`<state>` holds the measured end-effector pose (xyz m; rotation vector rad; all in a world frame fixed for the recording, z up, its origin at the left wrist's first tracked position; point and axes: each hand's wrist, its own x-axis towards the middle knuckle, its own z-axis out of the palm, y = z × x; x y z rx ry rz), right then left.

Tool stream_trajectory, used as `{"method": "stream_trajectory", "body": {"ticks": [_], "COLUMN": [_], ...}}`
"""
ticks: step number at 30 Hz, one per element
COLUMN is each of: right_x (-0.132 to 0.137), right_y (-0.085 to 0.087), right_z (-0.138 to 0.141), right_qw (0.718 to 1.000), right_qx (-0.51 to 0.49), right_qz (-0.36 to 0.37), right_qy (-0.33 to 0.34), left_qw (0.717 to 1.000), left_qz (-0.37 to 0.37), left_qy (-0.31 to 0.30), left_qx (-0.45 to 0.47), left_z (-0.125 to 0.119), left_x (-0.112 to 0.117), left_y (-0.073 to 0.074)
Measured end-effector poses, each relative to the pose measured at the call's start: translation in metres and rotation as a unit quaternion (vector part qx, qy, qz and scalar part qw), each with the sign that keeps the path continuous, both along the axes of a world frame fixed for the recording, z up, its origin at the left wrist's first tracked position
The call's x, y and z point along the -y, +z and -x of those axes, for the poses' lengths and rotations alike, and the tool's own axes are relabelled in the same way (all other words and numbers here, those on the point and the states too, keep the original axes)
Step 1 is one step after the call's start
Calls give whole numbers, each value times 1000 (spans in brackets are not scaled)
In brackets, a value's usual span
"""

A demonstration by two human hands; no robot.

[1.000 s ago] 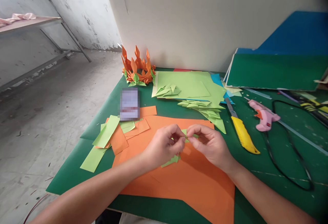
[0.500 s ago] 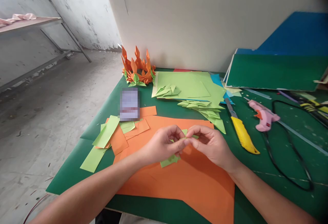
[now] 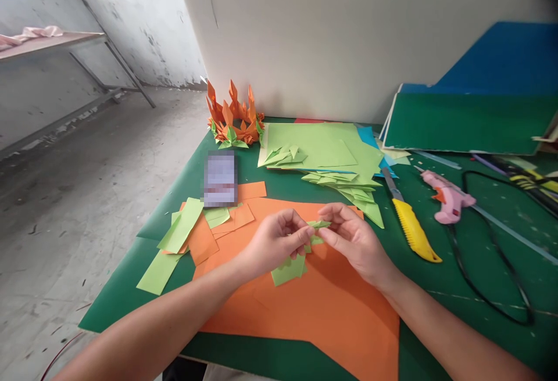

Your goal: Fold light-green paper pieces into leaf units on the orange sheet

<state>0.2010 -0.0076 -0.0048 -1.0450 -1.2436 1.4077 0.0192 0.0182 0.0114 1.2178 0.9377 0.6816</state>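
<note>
A small folded piece of light green paper [image 3: 319, 225] is pinched between the thumb and fingers of my left hand [image 3: 279, 238]. My right hand [image 3: 355, 241] is at the other end of that piece, thumb and forefinger apart around it; whether the thumb touches it is hard to tell. Below both hands, green paper slips [image 3: 290, 270] lie on a large orange sheet [image 3: 340, 317]. Part of these slips is hidden by my left hand. Just beyond, a fanned row of folded green paper pieces [image 3: 344, 180] rests on the table.
An orange and green paper crown [image 3: 235, 117] stands at the back left, behind a blurred-out phone-like object [image 3: 220, 178]. Loose paper rectangles [image 3: 183, 227] lie left. On the right are a yellow utility knife [image 3: 414, 230], blade out, and a pink glue gun [image 3: 449, 195] with a looping black cord [image 3: 462, 276].
My right thumb and forefinger have parted from their pinch on the folded green paper. The piece now shows more between my hands, still in my left hand.
</note>
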Motion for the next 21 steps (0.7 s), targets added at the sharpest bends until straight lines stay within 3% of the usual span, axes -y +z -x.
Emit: {"method": "stream_trajectory", "body": {"ticks": [5,12,21], "right_x": [0,1,-1], "right_y": [3,7,3], "right_z": [-2,-3,-1], "right_qw": [1000,999,999], "right_qx": [7,35,32], "right_qz": [-16,-8,-15], "right_qy": [9,18,20], "left_qw": [998,994,999], "left_qz": [-28,-98,-31], "left_qy": [-29,-27,-31], "left_qx": [-46,-50,-31], "left_z": [2,0,1], "left_x": [2,6,2], "left_y": [-6,1,-3]}}
